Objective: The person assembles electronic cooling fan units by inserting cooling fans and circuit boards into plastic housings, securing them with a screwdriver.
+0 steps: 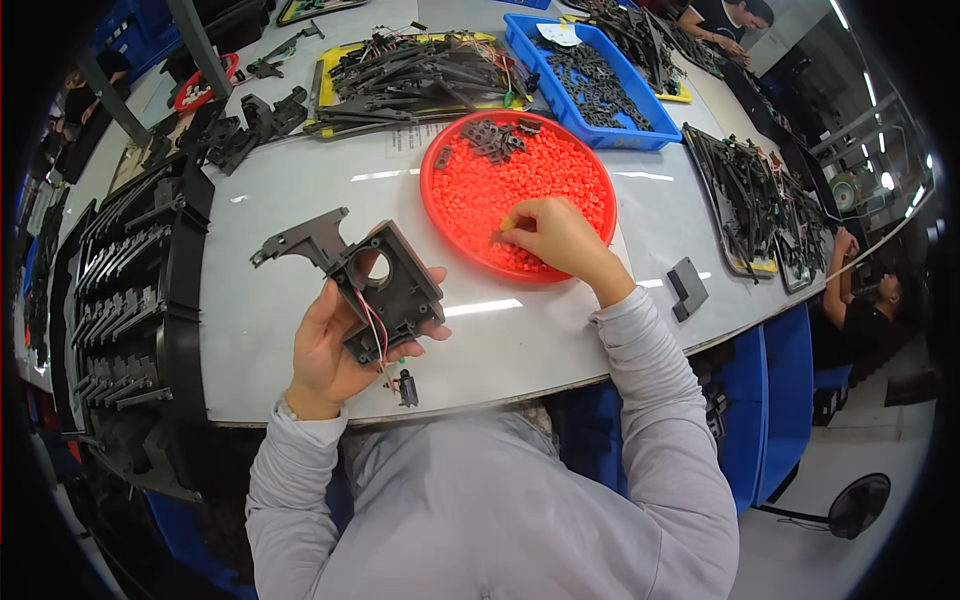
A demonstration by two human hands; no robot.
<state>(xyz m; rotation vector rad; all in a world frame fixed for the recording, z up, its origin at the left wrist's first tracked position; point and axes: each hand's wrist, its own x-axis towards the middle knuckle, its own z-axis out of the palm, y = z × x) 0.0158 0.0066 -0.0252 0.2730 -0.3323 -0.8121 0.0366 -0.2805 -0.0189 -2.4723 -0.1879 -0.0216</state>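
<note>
My left hand (325, 350) grips a dark grey plastic housing (405, 290) with a round hole and a bracket-like arm reaching up to the left. Red and white wires (372, 322) run down from it to a small black part (407, 388) hanging over the table's near edge. My right hand (555, 235) is over the red round tray (427, 205), its fingertips pinched together among small orange-red plastic pieces (480, 205). Whatever lies between those fingertips is too small or hidden to name. Several dark flat parts (490, 138) rest on the pieces at the tray's far side.
A blue bin (640, 140) of small dark parts stands beyond the tray. Trays of long dark parts (420, 75) lie behind it and to the right (750, 200). A loose grey piece (687, 288) sits right of my forearm. Black racks (185, 260) line the left. Other people work farther off.
</note>
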